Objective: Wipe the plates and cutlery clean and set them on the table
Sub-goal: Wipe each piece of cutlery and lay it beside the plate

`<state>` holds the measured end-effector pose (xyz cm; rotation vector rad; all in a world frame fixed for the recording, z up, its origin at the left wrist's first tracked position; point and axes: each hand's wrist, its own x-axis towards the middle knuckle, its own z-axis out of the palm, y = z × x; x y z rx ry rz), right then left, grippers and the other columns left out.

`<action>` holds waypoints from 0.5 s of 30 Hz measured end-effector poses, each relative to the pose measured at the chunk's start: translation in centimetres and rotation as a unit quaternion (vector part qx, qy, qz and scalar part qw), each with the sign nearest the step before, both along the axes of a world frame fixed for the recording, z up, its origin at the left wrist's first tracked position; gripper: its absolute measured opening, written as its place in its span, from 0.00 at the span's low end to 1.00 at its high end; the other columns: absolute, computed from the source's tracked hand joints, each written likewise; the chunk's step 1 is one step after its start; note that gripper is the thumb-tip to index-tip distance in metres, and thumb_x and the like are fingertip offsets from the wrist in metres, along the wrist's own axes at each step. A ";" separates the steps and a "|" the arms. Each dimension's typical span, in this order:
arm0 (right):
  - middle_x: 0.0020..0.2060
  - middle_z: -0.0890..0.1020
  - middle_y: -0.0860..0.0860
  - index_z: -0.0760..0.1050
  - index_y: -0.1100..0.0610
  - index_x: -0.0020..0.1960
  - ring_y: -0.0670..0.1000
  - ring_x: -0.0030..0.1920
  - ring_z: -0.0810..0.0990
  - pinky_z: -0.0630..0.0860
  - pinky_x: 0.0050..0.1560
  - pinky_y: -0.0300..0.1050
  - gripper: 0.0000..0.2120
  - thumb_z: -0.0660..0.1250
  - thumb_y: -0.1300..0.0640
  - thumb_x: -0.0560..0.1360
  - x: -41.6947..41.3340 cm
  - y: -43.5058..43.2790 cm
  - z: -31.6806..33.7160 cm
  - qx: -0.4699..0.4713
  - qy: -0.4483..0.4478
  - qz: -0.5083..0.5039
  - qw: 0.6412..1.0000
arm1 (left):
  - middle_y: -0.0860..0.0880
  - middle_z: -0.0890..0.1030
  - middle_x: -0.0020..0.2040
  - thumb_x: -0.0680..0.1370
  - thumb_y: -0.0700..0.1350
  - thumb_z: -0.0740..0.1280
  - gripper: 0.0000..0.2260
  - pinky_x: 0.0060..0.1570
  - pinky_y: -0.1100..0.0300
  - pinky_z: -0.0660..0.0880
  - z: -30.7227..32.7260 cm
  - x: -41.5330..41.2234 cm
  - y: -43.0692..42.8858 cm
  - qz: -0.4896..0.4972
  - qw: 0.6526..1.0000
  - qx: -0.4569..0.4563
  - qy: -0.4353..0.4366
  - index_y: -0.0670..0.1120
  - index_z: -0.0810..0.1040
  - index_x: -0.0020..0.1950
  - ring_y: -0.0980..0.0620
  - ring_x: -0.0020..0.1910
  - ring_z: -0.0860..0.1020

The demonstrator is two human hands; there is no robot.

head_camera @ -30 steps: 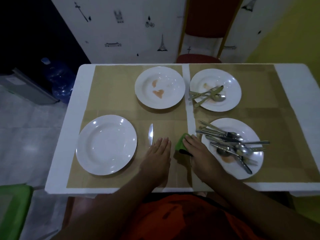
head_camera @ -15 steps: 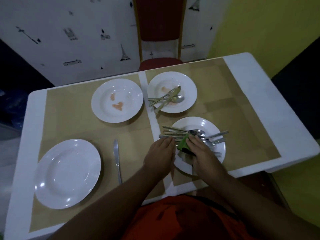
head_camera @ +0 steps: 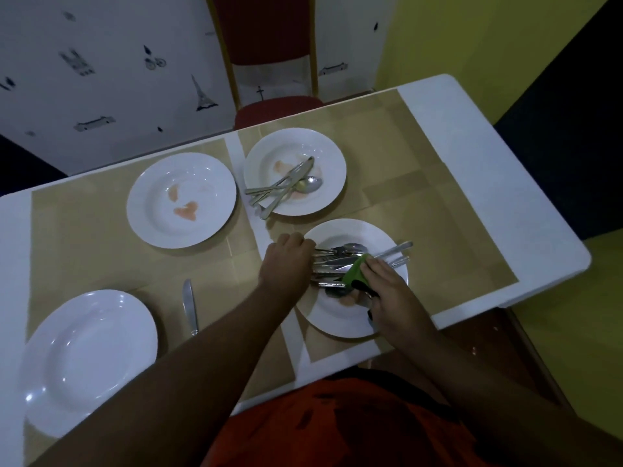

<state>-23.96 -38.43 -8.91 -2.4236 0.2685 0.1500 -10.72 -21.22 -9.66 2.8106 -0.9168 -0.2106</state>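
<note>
Left hand (head_camera: 286, 261): fingertips hidden among cutlery pile (head_camera: 340, 262); which pieces are in grip, cannot tell. Right hand (head_camera: 387, 291): covers near end of green cloth (head_camera: 354, 274) and part of plate (head_camera: 357, 321) rim; dark part under palm unidentifiable. Pile: single pieces overlap, count and types not separable; handle ends hidden under hands. Stain on this plate mostly covered. Counter (head_camera: 488, 183): left end cut by frame edge, near edge hidden behind arms and orange garment (head_camera: 337, 429). Chair (head_camera: 269, 45): top cut off. Scene dim, fine detail lost.
</note>
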 end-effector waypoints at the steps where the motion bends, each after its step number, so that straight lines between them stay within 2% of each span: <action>1: 0.75 0.60 0.53 0.61 0.60 0.73 0.51 0.76 0.53 0.50 0.74 0.42 0.30 0.56 0.73 0.72 0.0 -0.2 0.0 -0.001 0.002 -0.001 1.000 | 0.44 0.80 0.54 0.76 0.44 0.68 0.11 0.49 0.52 0.72 0.1 0.4 -0.2 -0.005 1.000 0.001 -0.002 0.45 0.79 0.58 0.44 0.53 0.75; 6: 0.74 0.61 0.51 0.61 0.60 0.73 0.47 0.75 0.55 0.49 0.73 0.36 0.31 0.56 0.73 0.71 0.5 -1.1 0.2 0.002 0.001 -0.024 1.000 | 0.45 0.80 0.55 0.79 0.49 0.66 0.10 0.50 0.52 0.73 -0.1 1.1 -0.5 -0.034 0.999 -0.010 -0.009 0.47 0.79 0.58 0.45 0.53 0.75; 11: 0.73 0.63 0.53 0.62 0.61 0.73 0.48 0.74 0.57 0.51 0.74 0.40 0.31 0.56 0.74 0.71 0.8 -1.3 0.6 0.007 -0.009 -0.024 1.000 | 0.46 0.79 0.58 0.80 0.50 0.65 0.12 0.54 0.51 0.74 0.2 1.7 -0.5 -0.037 0.999 0.007 0.001 0.48 0.78 0.62 0.46 0.57 0.74; 13: 0.73 0.63 0.53 0.62 0.61 0.72 0.48 0.74 0.57 0.51 0.74 0.38 0.31 0.55 0.74 0.71 0.8 -1.3 0.6 0.012 -0.011 -0.032 0.999 | 0.46 0.80 0.56 0.80 0.49 0.65 0.12 0.53 0.53 0.74 0.6 1.0 -0.8 -0.031 0.999 -0.014 0.010 0.48 0.79 0.61 0.47 0.54 0.75; 15: 0.73 0.64 0.52 0.63 0.60 0.72 0.48 0.74 0.58 0.52 0.73 0.37 0.30 0.56 0.73 0.71 0.9 -1.4 0.6 0.015 -0.014 -0.047 0.999 | 0.47 0.80 0.51 0.79 0.51 0.67 0.10 0.46 0.55 0.75 0.9 -0.5 -1.0 -0.016 0.997 -0.061 0.051 0.47 0.81 0.56 0.49 0.49 0.76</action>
